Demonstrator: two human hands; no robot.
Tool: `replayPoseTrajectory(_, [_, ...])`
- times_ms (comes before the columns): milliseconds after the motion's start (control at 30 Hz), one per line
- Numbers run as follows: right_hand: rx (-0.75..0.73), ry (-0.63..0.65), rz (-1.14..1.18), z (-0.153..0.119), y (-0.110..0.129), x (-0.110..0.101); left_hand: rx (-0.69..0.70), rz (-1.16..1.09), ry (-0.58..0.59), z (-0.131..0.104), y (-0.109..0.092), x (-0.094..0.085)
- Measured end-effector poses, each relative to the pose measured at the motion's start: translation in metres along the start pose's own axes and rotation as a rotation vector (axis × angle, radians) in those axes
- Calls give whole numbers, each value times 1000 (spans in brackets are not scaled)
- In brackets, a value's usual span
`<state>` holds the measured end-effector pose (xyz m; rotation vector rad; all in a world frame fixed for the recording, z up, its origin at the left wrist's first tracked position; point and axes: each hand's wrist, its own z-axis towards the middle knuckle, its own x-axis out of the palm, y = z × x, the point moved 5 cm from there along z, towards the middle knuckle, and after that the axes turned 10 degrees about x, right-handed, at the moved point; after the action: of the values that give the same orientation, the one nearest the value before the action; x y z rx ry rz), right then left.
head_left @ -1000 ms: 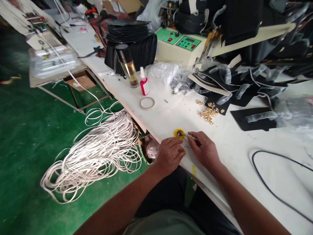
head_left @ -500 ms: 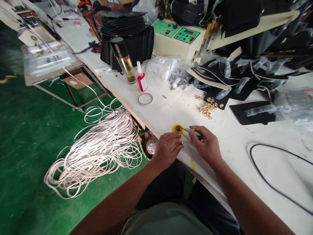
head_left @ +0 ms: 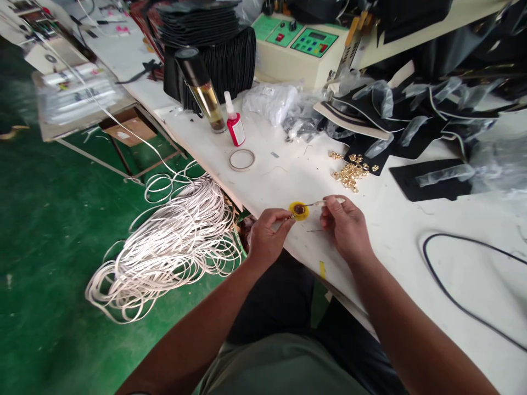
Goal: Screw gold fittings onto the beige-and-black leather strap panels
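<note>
Beyond the hands I note a red bottle (head_left: 236,130), a tumbler (head_left: 209,101) containing amber liquid and loose gold fittings (head_left: 349,176). The yellow dish (head_left: 304,215) holds something dark brown. My right hand (head_left: 346,224) grips a slender tool (head_left: 319,203), tip at the dish; my left hand (head_left: 268,233) pinches a small metallic piece (head_left: 292,216) beside it.

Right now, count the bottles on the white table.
2: a clear cylindrical bottle with a black cap in front of the stacked black panels, and a smaller red bottle with a white nozzle just right of it. Others may be hidden behind the panels.
</note>
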<state>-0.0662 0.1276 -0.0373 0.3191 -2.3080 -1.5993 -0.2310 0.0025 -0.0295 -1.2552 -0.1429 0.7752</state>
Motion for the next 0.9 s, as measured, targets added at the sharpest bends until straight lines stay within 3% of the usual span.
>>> replayPoseTrajectory(100, [-39, 21, -29, -4, 3, 7, -50, -20, 3, 3, 4, 0])
replayPoseTrajectory(433, [-143, 8, -154, -15, 4, 12, -21, 6, 12, 4, -1, 2])
replayPoseTrajectory(900, [-153, -14, -164, -17, 6, 12, 4, 36, 25, 5, -1, 3])
